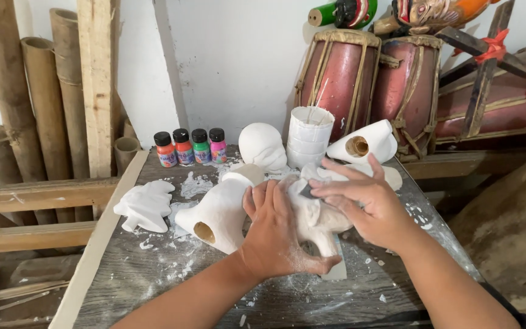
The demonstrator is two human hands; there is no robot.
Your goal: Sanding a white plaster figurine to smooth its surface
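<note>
At table (153, 280) centre, the left hand (273, 231) lies flat, fingers spread, steadying a white plaster figure (315, 219); the right hand (366, 204) pinches a small dark piece (307, 191) against it. Four black-capped paint bottles (191, 147), orange, red, green, pink, stand at eleven o'clock.

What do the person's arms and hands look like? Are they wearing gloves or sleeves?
No gloves. Both the left hand and the right hand are bare, with white powdery dust on the fingers and knuckles. Both forearms are bare too, with no sleeves, watch or rings in view. Something dark shows at the bottom right edge by the right arm, perhaps clothing, but I cannot tell.
</note>
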